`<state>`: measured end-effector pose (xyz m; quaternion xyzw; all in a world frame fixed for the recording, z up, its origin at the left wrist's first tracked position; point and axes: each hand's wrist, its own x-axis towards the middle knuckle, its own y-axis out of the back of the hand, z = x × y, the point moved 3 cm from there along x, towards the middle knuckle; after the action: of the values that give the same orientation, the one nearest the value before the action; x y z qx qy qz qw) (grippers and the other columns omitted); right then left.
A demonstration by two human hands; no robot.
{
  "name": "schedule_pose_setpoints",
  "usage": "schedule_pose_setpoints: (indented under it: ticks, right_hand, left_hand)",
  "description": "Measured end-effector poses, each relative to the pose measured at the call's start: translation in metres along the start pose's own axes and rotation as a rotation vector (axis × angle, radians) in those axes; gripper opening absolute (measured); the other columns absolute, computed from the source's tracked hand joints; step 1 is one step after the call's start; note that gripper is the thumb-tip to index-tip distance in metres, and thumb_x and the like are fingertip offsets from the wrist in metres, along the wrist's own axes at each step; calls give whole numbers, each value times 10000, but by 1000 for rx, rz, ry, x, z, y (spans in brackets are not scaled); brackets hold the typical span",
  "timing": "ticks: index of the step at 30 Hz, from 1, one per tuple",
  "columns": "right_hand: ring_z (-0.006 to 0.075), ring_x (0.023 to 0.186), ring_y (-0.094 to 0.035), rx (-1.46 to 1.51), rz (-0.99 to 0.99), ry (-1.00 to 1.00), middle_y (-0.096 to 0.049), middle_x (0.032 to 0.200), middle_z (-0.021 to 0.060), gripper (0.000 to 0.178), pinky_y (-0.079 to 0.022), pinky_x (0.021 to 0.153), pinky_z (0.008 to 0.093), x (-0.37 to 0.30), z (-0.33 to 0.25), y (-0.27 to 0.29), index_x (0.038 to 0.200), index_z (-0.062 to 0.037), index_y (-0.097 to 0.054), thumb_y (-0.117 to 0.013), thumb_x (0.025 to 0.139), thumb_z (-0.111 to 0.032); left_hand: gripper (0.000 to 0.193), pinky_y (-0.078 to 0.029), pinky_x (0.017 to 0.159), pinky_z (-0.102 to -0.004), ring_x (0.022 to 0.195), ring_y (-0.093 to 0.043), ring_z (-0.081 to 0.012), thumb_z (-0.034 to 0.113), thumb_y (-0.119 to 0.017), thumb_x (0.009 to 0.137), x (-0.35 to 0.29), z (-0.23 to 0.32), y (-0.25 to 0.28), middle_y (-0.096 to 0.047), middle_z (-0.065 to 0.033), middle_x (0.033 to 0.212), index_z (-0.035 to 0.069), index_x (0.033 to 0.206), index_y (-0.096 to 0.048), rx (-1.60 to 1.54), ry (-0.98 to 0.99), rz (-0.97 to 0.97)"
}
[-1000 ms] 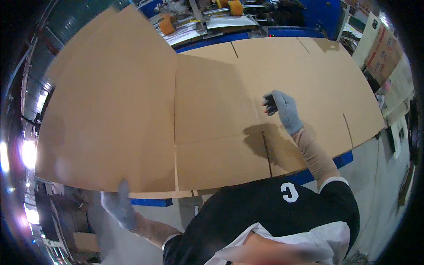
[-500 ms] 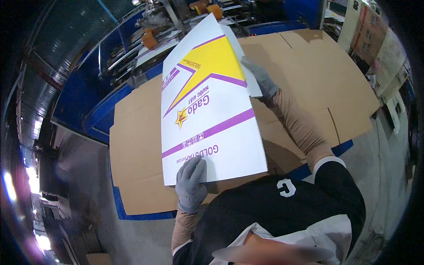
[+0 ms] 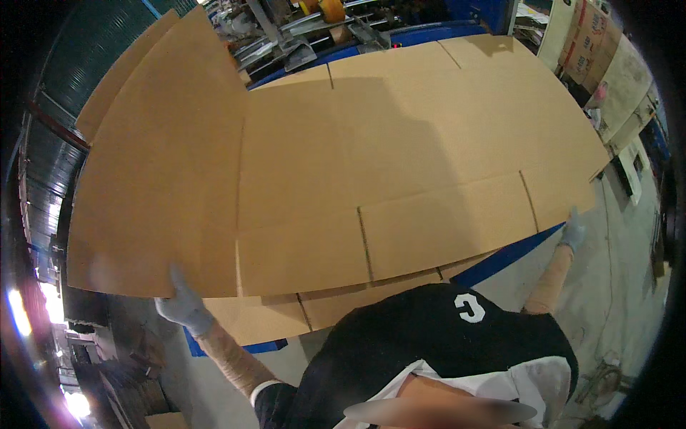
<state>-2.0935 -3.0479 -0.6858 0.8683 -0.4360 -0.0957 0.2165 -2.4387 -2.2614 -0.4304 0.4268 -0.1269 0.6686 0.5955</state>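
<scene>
A large brown cardboard sheet (image 3: 329, 157) with slots and creases is spread out before me, plain side up. Its left panel (image 3: 157, 171) is lifted and tilted along a crease. My left hand (image 3: 186, 307), in a grey glove, grips the near edge of that panel, thumb on top and the other fingers hidden beneath. At the far right, my gloved right hand (image 3: 572, 232) holds the sheet's near right corner, with part of its fingers under the board. Another cardboard sheet (image 3: 271, 312) shows beneath the near edge.
Below the cardboard, a blue table edge (image 3: 507, 256) shows. A machine with metal bars and orange rollers (image 3: 331, 10) stands at the far side. Right of it, a printed carton (image 3: 589, 46) rests beside a pale panel. Grey floor (image 3: 593, 286) lies to the right.
The folded white, purple and yellow printed board has been opened out, brown face up. My left hand moved left along the near side; my right hand came down to the near right corner.
</scene>
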Motion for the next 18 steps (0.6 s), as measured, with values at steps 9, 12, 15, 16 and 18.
schedule_pose_setpoints:
  ticks: [9,12,15,16,18]
  right_hand:
    - [264,1118,-564,1248,-443,-67,-562,1259,177,416,-465,938,390,-139,-86,-3,1244,44,-535,-521,943,-243]
    - [244,1100,-575,403,-102,760,-592,1212,175,359,-485,902,365,-200,-177,20,1218,38,-560,-530,929,-173]
    - [234,1082,-586,23,-43,1236,-616,1182,149,348,-499,873,338,-257,-238,2,1201,7,-587,-590,862,-75]
    - [243,1085,-587,427,-256,1238,-618,1188,137,377,-492,885,336,-274,-250,-12,1206,-14,-592,-610,831,-49]
    - [282,1098,-584,93,-558,1017,-612,1208,126,456,-469,923,324,-295,-257,-36,1222,-59,-593,-610,772,10]
  left_hand:
    - [263,-525,778,-355,880,-672,-271,168,-683,828,-14,-51,27,-691,-157,1000,-4,1028,-681,75,-544,-179]
    - [322,-499,879,-360,1003,-644,-294,153,-635,821,-39,-38,11,-654,-171,1116,-1,1103,-654,92,-304,-470]
    - [388,-475,927,-367,1097,-599,-300,121,-611,806,-67,-8,-14,-621,-164,1186,2,1175,-615,48,-371,-498]
    - [390,-456,954,-382,1121,-583,-302,96,-585,810,-79,2,-25,-613,-161,1201,3,1188,-606,45,-450,-537]
    - [412,-392,1029,-415,1187,-538,-308,25,-515,797,-100,16,-45,-586,-162,1244,9,1201,-597,72,-559,-633]
